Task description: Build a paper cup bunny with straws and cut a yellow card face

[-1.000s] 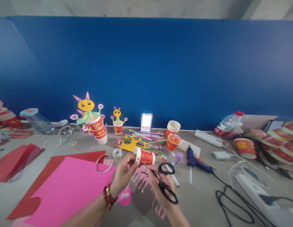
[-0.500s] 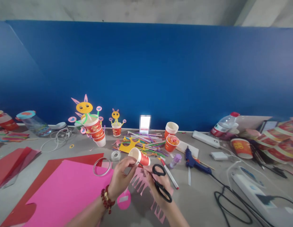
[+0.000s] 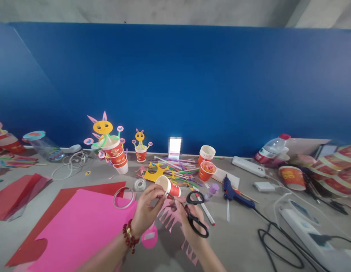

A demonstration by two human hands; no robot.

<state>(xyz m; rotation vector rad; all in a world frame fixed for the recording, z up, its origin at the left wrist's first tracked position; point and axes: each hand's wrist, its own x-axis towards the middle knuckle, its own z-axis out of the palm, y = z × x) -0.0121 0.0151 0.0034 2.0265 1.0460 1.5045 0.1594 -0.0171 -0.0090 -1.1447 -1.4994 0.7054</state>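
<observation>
My right hand [image 3: 190, 219] is closed around a pair of scissors [image 3: 198, 228], whose black handle loops point up and to the right, while the blades are mostly hidden by the fingers. My left hand [image 3: 148, 211], with a red bead bracelet on its wrist, pinches something small and dark at its fingertips, too small to name. Both sets of fingertips are close together. Just behind them a red and white paper cup [image 3: 173, 189] lies on its side. Beneath the hands are a pink paper strip with cut-outs [image 3: 166, 217] and a bright pink paper disc [image 3: 149, 237].
Pink paper sheets [image 3: 87, 226] lie at left with a tape ring [image 3: 122, 197]. Behind are colourful pipe cleaners [image 3: 186, 168], yellow paper scraps [image 3: 155, 172] and cup figures [image 3: 111, 145]. At right are a marker [image 3: 207, 214], a blue glue gun [image 3: 234, 194] and a power strip [image 3: 305, 234].
The view has shifted slightly. The scissors' handle loops have moved a little up and right and look slightly farther apart. My left hand keeps its pinch.
</observation>
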